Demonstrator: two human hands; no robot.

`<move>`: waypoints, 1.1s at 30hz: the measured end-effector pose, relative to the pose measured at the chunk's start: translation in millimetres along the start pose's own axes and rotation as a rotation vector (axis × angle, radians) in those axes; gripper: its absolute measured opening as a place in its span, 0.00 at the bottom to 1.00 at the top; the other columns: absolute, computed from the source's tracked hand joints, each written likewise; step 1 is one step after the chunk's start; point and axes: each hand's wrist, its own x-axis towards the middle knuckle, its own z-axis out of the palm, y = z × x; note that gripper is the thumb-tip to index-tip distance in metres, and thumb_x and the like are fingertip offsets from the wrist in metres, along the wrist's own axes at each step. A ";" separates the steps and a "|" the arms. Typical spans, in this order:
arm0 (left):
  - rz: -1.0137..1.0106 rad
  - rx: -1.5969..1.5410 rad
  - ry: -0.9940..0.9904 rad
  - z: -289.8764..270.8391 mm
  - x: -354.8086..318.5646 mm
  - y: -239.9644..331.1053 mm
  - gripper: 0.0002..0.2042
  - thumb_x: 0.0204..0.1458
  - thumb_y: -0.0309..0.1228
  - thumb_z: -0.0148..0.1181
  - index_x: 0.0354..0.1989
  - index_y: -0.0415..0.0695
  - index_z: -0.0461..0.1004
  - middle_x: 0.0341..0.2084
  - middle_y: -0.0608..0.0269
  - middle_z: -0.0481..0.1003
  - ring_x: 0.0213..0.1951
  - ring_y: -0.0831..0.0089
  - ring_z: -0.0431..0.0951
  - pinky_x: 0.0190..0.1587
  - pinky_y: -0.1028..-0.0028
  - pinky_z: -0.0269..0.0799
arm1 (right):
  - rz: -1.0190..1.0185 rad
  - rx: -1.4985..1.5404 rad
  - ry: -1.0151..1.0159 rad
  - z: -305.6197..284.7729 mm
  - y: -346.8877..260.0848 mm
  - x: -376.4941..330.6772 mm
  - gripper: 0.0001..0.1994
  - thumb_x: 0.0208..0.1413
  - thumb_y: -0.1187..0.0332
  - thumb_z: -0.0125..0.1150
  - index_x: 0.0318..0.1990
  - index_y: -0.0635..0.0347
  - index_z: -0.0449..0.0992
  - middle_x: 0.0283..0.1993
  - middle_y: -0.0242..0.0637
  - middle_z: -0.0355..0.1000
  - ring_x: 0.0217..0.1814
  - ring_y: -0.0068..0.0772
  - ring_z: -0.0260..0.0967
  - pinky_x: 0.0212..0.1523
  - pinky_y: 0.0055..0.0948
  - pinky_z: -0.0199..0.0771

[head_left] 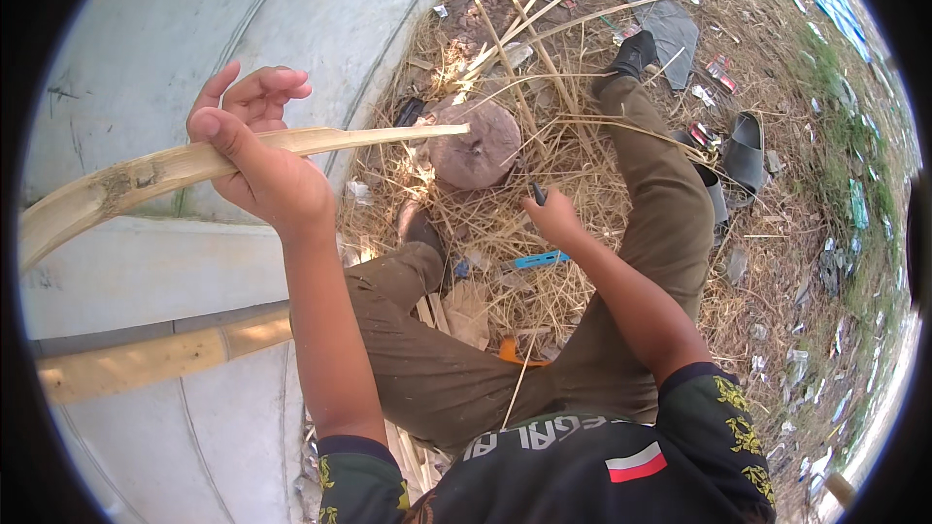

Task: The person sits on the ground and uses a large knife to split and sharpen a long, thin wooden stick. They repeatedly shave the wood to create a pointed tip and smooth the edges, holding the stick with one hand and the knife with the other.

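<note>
A long piece of split bamboo crosses my left hand, pinned under the thumb while the other fingers are raised and curled. Its thin end points right, over the round wooden stump; the thick end bends away to the left edge. My right hand is closed around a slim dark tool, just right of and nearer than the stump. Only a dark tip of that tool shows, and the fingers hide the rest, so I cannot tell its exact kind.
Thin bamboo strips lie across the ground beyond the stump, amid straw and shavings. A blue plastic strip lies between my legs. Dark sandals stand at right. A yellowish bamboo pole runs along the pale wall at left.
</note>
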 end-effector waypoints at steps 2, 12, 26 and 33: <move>-0.163 -0.076 -0.060 -11.8 10.3 -0.7 0.28 0.63 0.63 0.44 0.29 0.47 0.65 0.14 0.70 0.59 0.18 0.76 0.60 0.21 0.76 0.55 | 0.000 -0.002 -0.096 1.0 5.6 5.2 0.16 0.59 0.59 0.60 0.35 0.67 0.73 0.27 0.47 0.74 0.30 0.42 0.74 0.36 0.42 0.71; -0.282 -0.140 0.102 13.0 59.1 -38.4 0.27 0.54 0.27 0.65 0.15 0.54 0.48 0.10 0.75 0.45 0.14 0.82 0.42 0.20 0.74 0.38 | -0.570 0.551 0.203 -42.4 -166.6 1.4 0.14 0.65 0.63 0.57 0.32 0.63 0.65 0.20 0.33 0.63 0.23 0.20 0.60 0.24 0.30 0.60; -0.330 -0.084 -0.058 15.5 74.0 -59.5 0.14 0.59 0.29 0.58 0.24 0.53 0.61 0.12 0.80 0.54 0.12 0.87 0.52 0.13 0.80 0.46 | -0.494 0.395 0.019 -36.4 -184.7 20.0 0.15 0.63 0.60 0.58 0.31 0.64 0.71 0.22 0.29 0.64 0.23 0.20 0.57 0.26 0.29 0.60; -0.356 -0.253 -0.176 17.4 82.7 -60.0 0.26 0.50 0.20 0.61 0.13 0.54 0.48 0.11 0.76 0.45 0.15 0.83 0.42 0.20 0.75 0.38 | -0.173 0.155 0.040 51.1 -56.0 45.3 0.12 0.62 0.63 0.56 0.36 0.67 0.72 0.26 0.43 0.73 0.28 0.39 0.72 0.33 0.38 0.72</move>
